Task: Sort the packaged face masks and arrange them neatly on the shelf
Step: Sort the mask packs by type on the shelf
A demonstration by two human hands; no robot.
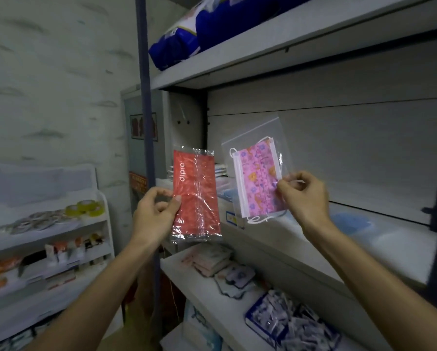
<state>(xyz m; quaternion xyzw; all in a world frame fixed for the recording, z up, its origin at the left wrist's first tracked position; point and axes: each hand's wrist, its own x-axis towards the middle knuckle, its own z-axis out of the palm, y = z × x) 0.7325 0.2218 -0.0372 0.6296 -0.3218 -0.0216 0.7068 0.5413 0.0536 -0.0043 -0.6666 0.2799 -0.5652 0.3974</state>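
Note:
My left hand (154,214) pinches the left edge of a red packaged mask (197,196), held upright in front of the shelf unit. My right hand (306,196) pinches the right edge of a clear zip bag holding a pink patterned mask (259,181). Both packs hang in the air side by side, above the front of the middle shelf (394,247). On that shelf, behind the packs, lie several white and light-blue mask packs (223,191), and a blue mask pack (349,221) lies to the right.
The top shelf carries blue bags (184,46). The lower shelf (227,315) has pink packets, flat packs and a blue box of small wrapped items (288,323). A dark upright post (146,122) frames the unit's left side. A white rack (47,236) with tape rolls stands at left.

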